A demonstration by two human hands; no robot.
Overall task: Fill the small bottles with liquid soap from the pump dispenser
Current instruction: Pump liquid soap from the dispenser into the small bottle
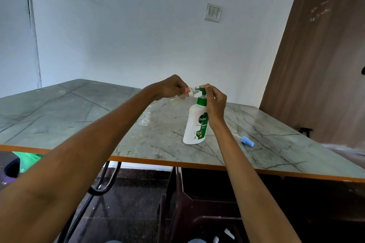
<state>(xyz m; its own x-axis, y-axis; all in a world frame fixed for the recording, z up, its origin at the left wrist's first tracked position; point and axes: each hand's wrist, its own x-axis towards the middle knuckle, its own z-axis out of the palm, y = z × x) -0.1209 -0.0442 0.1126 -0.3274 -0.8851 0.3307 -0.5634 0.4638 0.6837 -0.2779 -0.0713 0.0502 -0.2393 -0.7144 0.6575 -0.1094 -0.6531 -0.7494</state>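
Pale, matte wall (138, 25) behind, with a square plastic switch plate (213, 12); brown wood-grain panel (324, 55) at right. Grey-green marbled table (79, 116) with dark veins, glossy, edged in an orange strip.

White pump dispenser (196, 124), rounded plastic body with green label and green pump head, upright on the tabletop near centre. Right hand (215, 104) beside it, fingers curled round the pump head from above. Left hand (171, 89) raised just left of the pump, fingers pinching a small clear bottle (190, 91), tilted with its neck up against the green spout; yellowish liquid visible at the low end. Hands close together, nearly touching at the spout.

Light blue spray cap (247, 141) with a thin white tube, lying flat on the table, right of the dispenser, apart from it.

Dark, shiny floor below; brown plastic chair (197, 203) under the table edge.
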